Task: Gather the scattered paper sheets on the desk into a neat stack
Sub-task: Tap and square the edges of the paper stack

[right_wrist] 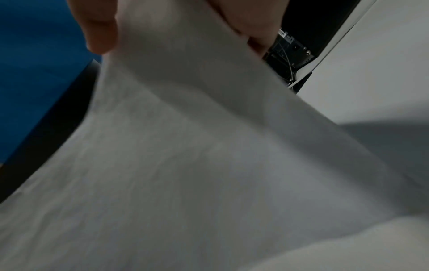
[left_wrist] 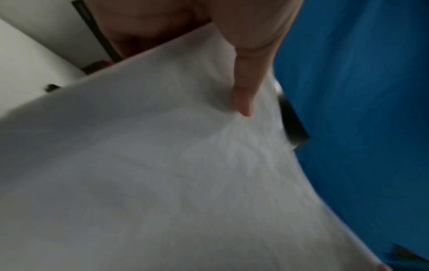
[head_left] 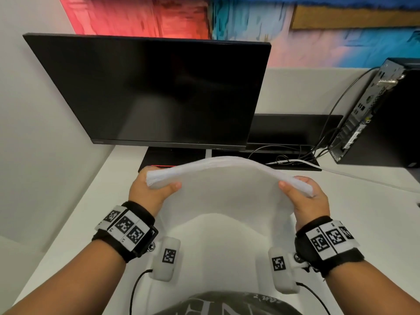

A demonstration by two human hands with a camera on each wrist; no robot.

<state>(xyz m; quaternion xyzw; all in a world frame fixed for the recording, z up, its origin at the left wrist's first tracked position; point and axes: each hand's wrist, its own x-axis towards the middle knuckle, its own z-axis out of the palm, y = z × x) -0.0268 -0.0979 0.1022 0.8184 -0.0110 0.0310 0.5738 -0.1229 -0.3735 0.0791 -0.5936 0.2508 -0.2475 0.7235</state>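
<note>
Head view: white desk (head_left: 363,212), painted wall (head_left: 341,48)

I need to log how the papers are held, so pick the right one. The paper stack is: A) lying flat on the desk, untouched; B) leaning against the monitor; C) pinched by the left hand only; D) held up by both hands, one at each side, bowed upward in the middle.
D: the left hand and the right hand each grip one side of the paper stack, which arches up between them above the desk.
</note>
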